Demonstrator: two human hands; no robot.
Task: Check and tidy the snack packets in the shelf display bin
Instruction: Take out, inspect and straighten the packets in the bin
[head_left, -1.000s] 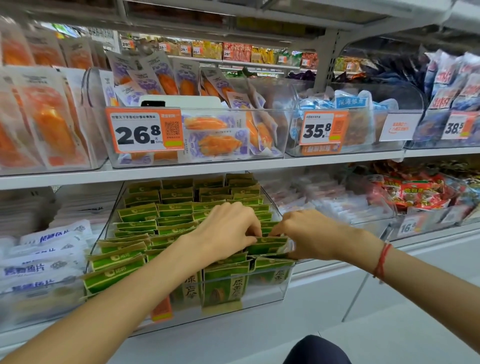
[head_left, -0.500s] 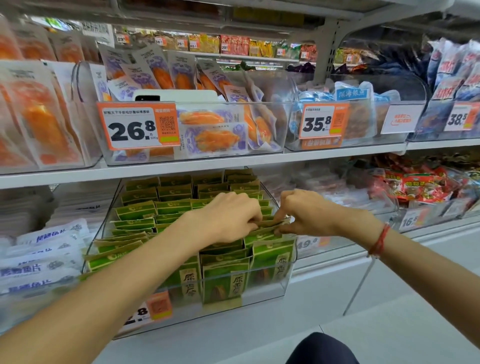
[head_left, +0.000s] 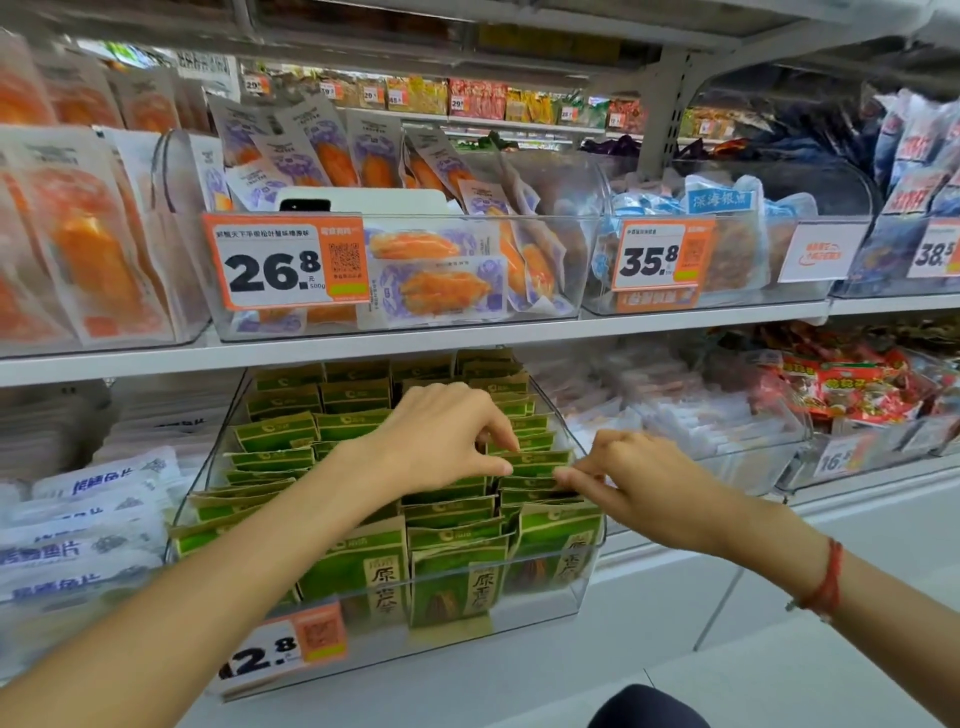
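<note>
Tidying under way: green snack packets (head_left: 457, 525) stand in rows in the clear display bin (head_left: 582, 587) on the lower shelf; left-hand rows look uneven, likely unfinished. Left hand (head_left: 441, 441) and right hand (head_left: 644, 483) each pinch packet tops in the right-hand row, grip closed on them.

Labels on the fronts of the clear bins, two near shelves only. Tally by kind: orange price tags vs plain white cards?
orange price tags: 5 (26.8, 35.8, 38.5, 16, 12.8)
white card: 1
total: 6
</note>
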